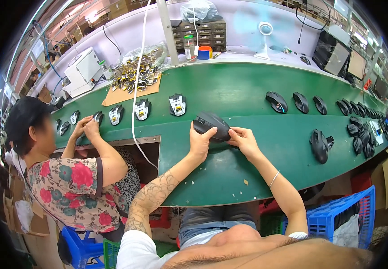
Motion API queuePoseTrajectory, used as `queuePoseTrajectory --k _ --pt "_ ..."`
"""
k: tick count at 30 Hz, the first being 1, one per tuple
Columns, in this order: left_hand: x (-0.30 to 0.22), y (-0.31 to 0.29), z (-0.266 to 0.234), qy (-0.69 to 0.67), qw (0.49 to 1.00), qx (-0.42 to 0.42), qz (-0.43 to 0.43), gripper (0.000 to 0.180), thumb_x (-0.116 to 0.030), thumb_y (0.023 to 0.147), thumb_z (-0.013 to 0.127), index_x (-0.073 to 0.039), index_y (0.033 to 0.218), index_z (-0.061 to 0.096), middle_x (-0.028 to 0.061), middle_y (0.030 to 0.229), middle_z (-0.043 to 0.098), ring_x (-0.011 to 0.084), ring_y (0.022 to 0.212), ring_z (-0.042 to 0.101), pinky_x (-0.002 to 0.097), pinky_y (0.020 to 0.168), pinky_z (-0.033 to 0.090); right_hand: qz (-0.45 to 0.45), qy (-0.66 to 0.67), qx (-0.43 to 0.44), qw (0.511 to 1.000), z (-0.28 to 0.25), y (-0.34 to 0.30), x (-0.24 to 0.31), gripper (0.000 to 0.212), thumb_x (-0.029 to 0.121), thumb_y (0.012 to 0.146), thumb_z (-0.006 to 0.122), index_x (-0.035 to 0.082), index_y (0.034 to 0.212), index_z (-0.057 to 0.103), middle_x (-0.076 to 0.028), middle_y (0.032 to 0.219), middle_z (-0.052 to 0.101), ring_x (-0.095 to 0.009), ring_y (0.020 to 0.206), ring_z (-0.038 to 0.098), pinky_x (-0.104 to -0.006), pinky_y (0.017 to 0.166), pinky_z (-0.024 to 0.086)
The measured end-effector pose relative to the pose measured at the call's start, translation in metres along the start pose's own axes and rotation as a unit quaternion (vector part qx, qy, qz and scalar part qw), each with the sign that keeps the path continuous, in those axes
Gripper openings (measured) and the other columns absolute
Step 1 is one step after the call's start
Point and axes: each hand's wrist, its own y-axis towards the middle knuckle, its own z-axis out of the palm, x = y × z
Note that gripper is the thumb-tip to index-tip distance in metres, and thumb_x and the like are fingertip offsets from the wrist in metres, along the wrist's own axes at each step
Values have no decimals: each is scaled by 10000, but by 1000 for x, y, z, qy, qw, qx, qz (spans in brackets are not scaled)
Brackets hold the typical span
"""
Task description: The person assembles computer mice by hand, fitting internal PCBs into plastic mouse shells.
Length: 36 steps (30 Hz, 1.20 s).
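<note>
A black computer mouse (213,125) is held between my two hands, a little above the green bench top. My left hand (200,140) grips its left side, with the thumb on the near edge. At the right end, my right hand (245,141) pinches it between thumb and fingers. Beyond my left hand stands an open mouse (177,104) with a white inside and a yellow part. To the right lies another black mouse with parts sticking out at its side (320,146).
Left of me a co-worker's hands (89,127) handle a mouse. More half-assembled mice (142,109) line the bench (230,89). Small wired parts (135,74) are heaped on cardboard. Finished-looking black mice (276,102) stand at the right. A white cable (134,112) hangs down, and a small fan (265,40) stands behind.
</note>
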Motion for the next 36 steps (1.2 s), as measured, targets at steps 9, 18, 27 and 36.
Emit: queuePoseTrajectory --k 9,18,27,36 --pt "-8 -1 4 -42 996 38 -63 440 18 760 619 -34 1147 418 98 1056 545 230 963 582 375 836 513 -26 8 -58 998 1 -2 4 343 221 842 642 -59 1040 614 -118 844 660 -157 694 630 -265 629 522" --pt "0 2 -3 -49 995 16 -85 428 -75 772 610 -28 1155 426 107 1087 536 237 999 566 398 881 489 -7 2 -65 998 5 -2 4 342 261 838 647 -43 993 637 -110 824 663 -167 673 642 -259 606 519" --pt "-11 5 -7 -102 979 4 -176 402 -371 845 512 -65 1105 507 77 1059 589 201 987 570 362 903 430 1 2 -62 998 3 -2 11 349 258 833 654 -62 971 635 -126 805 657 -175 648 643 -256 587 522" --pt "-1 19 -27 -95 975 -66 -191 329 -431 840 516 -130 956 580 -20 901 630 113 830 571 267 753 414 3 -10 -49 999 -1 -2 15 333 251 839 647 -50 979 639 -124 806 657 -166 648 637 -264 603 521"
